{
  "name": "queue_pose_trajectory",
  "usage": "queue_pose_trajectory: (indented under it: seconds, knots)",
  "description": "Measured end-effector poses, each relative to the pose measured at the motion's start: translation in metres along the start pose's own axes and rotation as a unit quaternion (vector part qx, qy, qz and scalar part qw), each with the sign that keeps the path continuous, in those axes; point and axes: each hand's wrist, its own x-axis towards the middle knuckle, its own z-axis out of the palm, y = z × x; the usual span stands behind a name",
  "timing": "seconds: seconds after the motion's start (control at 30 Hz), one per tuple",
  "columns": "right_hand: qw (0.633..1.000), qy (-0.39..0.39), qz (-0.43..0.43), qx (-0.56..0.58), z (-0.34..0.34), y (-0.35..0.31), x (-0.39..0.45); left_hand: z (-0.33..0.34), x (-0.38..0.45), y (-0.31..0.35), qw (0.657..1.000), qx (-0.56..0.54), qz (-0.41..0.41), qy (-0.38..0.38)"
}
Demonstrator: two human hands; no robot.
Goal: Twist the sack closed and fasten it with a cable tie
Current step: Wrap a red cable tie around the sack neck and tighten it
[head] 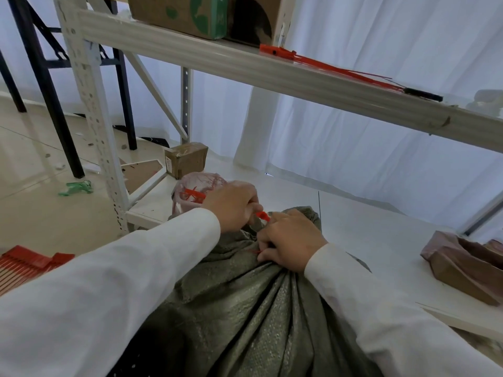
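Now | left hand (234,206) pinches cable tie (262,215) | right hand (291,239) grips sack (245,308) neck

Sack (245,308): grey-green woven fabric, filled, upright in the foreground against the lower white shelf. Mouth gathered into a bunched neck, folds radiating downward from it. Cable tie (263,215): red plastic, at the neck, only its head end and a short length lower down visible; whether it is fastened cannot be told.
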Motion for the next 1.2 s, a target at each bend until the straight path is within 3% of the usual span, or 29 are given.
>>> queue_pose_trajectory:
  seconds: [0.2,0.3,0.37,0.47,0.57,0.7,0.83,0.97,1.07,1.2]
  knots:
    - [0.995,-0.001,0.036,0.093,0.001,0.014,-0.002,0.022,-0.011,-0.013,0.987,-0.043,0.006,-0.155]
    - [0.993,0.0,0.047,0.11,0.002,0.015,-0.002,0.022,-0.013,-0.012,0.982,-0.029,0.022,-0.186]
    - [0.99,0.0,0.063,0.128,0.002,0.016,-0.001,0.021,-0.014,-0.009,0.985,0.025,0.041,-0.165]
    - [0.98,0.011,0.093,0.174,0.003,0.019,-0.002,0.022,-0.018,-0.001,0.989,0.109,0.07,-0.065]
    - [0.967,0.029,0.117,0.224,0.005,0.024,-0.004,0.032,-0.021,0.004,0.993,0.103,0.062,0.012]
    - [0.948,0.048,0.119,0.29,0.008,0.03,-0.004,0.041,-0.023,0.005,0.998,0.051,0.01,0.038]
    - [0.941,0.085,0.097,0.314,0.009,0.03,-0.007,0.043,-0.025,0.006,0.995,0.071,0.031,0.059]
    - [0.959,0.095,0.109,0.245,0.012,0.02,-0.01,0.04,-0.023,0.003,0.997,-0.063,-0.039,0.005]
    - [0.973,0.108,0.106,0.174,0.011,0.011,-0.009,0.037,-0.018,0.003,0.971,-0.214,-0.098,-0.031]
    - [0.97,0.093,0.125,0.188,0.009,0.012,-0.009,0.035,-0.021,0.012,0.928,-0.339,-0.157,-0.008]
